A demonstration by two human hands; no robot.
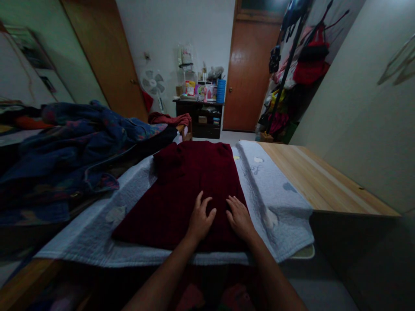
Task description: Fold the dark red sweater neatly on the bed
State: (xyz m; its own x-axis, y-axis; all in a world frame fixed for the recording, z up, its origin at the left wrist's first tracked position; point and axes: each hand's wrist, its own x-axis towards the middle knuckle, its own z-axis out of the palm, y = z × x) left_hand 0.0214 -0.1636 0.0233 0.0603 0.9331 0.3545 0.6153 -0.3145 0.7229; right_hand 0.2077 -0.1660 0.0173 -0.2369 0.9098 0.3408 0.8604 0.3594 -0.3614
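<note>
A dark red knit garment [194, 172] lies spread on a light grey patterned quilt [279, 198], with its upper left part folded over. My left hand [201, 218] rests on the middle of the garment, its fingers apart. Close to the garment's right edge, my right hand [239, 216] lies on the cloth with its fingers stretched out. Neither hand grips anything.
Blue patterned clothes [74, 147] are heaped on the left. A bare wooden board [324, 177] adjoins the quilt on the right. Farther back stand a white fan [153, 83], a dark cabinet [199, 123] and a rack of hanging bags [313, 60].
</note>
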